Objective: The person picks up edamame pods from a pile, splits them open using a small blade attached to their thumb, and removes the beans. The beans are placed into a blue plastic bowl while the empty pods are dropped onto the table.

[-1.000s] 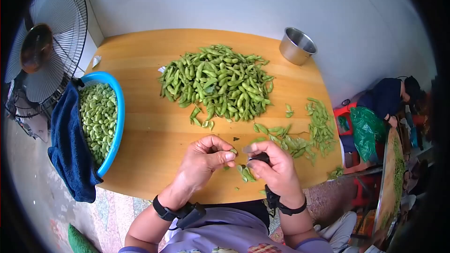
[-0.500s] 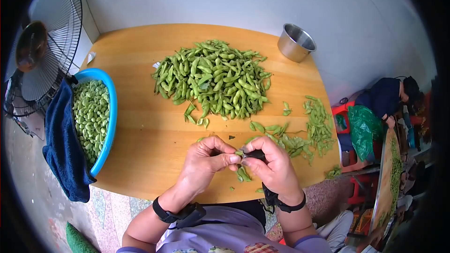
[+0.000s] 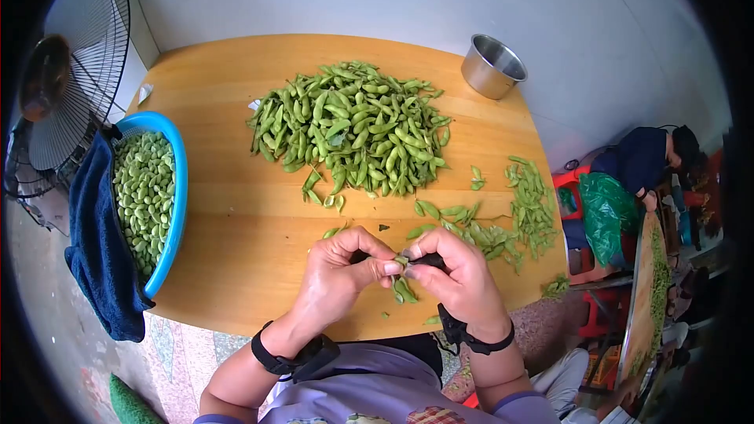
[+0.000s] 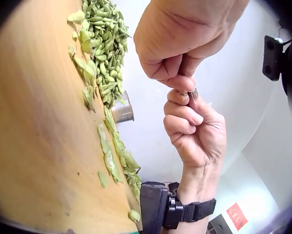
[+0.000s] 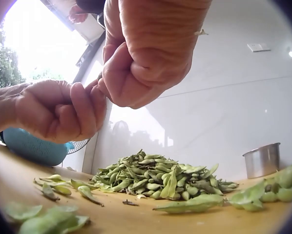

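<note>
Two hands met just in front of one big pile (image 3: pixel 349 126) of pods. The left hand (image 3: pixel 338 275) and the right hand (image 3: pixel 459 279) both pinched one pod (image 3: pixel 401 260) between their fingertips. Its long axis was too hidden to tell. One bowl (image 3: pixel 492 67) stood right of the pile, one basin (image 3: pixel 169 204) left.

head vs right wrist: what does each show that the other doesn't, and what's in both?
Head only: the blue basin of shelled beans, the dark towel on its rim, the fan and the row of empty pods.
Right wrist only: a side-on look under the hands and a wall plate.
Both: left hand and right hand pinching one pod, the pod pile, the steel cup.
</note>
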Demonstrator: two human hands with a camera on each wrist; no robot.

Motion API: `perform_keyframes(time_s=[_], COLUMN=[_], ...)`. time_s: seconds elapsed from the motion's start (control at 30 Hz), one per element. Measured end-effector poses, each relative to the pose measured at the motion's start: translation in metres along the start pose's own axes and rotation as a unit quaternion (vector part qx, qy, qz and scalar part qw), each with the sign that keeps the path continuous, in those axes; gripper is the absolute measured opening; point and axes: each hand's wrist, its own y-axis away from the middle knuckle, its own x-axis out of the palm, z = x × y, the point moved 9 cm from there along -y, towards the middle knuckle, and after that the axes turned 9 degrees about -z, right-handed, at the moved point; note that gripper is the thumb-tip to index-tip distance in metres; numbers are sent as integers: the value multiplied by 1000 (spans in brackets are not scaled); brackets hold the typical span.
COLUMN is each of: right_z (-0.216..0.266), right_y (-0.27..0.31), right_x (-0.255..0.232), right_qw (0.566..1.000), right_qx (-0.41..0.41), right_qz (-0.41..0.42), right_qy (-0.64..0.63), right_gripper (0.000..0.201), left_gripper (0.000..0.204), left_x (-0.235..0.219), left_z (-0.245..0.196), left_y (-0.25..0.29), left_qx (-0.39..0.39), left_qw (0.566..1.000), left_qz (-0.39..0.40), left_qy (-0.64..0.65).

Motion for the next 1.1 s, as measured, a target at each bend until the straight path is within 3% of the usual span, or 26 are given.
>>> perform_keyframes(time_s=[0.1,0.47,0.57,0.6,0.63,0.67,0.73,0.77,0.8,0.83,0.87,0.9,0.97,1.0,1.03,1.07,1.1], right_z=[1,10,1,-1,-14,-26,-26,-26,-28,-14,2,2,4,5,-10,-24,-24], right_y=[3,1,1,1,2,4,3,2,1,-4,-6,-7,-9,-10,-10,-7,-7], right_x=[2,0,0,0,0,2,5,6,6,5,6,5,6,4,1,0,1], right_qw=[999,999,999,998,994,982,981,979,979,995,999,999,1000,1000,997,984,984], right_qx=[36,-11,21,23,95,165,162,159,160,64,-32,-32,-26,-27,64,154,155], right_qz=[1,-23,-33,-34,-42,-49,-51,-53,-56,-50,-42,-41,-9,-7,-12,-16,-16], right_qy=[-26,32,37,38,-17,-73,-94,-115,-115,-63,-9,-8,3,3,-45,-92,-92], right_gripper=[12,8,6,6,6,6,6,6,6,6,7,7,6,6,6,5,5], left_gripper=[7,6,8,7,7,7,7,7,5,4,5,5,8,8,10,12,12], left_x=[-1,3,0,2,8,9,7,7,-6,-9,-5,-8,2,6,0,-4,-6], left_z=[1,-2,-4,-21,-36,-34,-35,-38,-15,16,24,24,31,30,15,-5,-4], left_y=[1,4,5,8,17,16,18,18,4,1,0,-2,2,4,1,2,2], left_qx=[-16,-3,45,176,303,302,328,326,123,-90,-148,-148,-234,-233,-100,38,38], left_qw=[1000,1000,999,976,925,925,914,914,989,988,970,969,939,939,991,996,996], left_qz=[-7,5,-20,-24,-28,-26,-47,-45,-50,-52,-6,-7,48,46,3,-41,-42], left_qy=[14,2,-13,-124,-229,-229,-235,-235,-62,115,195,196,248,249,92,-70,-69])
